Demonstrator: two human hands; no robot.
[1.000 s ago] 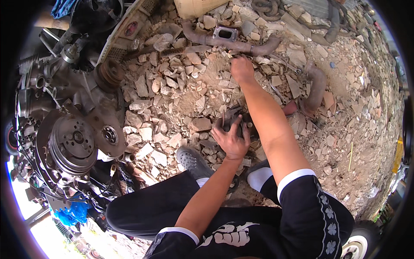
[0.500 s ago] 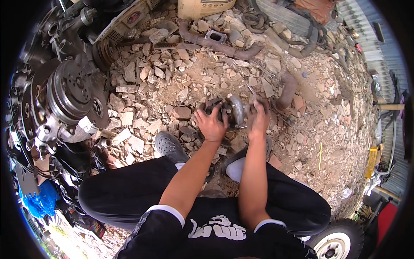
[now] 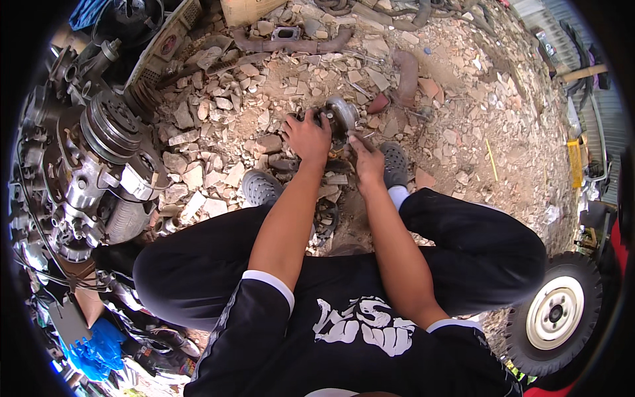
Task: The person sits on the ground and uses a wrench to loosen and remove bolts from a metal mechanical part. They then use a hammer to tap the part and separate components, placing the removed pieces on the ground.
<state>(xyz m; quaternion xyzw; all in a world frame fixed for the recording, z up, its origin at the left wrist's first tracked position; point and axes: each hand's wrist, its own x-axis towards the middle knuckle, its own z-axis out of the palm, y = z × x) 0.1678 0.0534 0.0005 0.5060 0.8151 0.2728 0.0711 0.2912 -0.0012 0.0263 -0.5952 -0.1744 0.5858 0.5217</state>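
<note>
A turbocharger with a rounded silver housing and a darker greasy section rests on the rubble between my feet. My left hand lies over its dark left side, with the fingers curled around it. At the near right edge of the housing is my right hand, its thumb and fingers closed against the metal; the fingertips are partly hidden. A thin metal rod shows just beside that hand. Beyond lie a dark red cup-like piece and a slim metal tool.
A rusty manifold pipe and a curved rusty pipe lie on the broken stones. Engine parts with a pulley crowd the left. A wheel stands at the lower right. My grey clogs flank the work spot.
The view has shifted, so the ground appears higher and further left. My right hand has slid from the housing's right side to its near edge. My left hand stays on the turbocharger.
</note>
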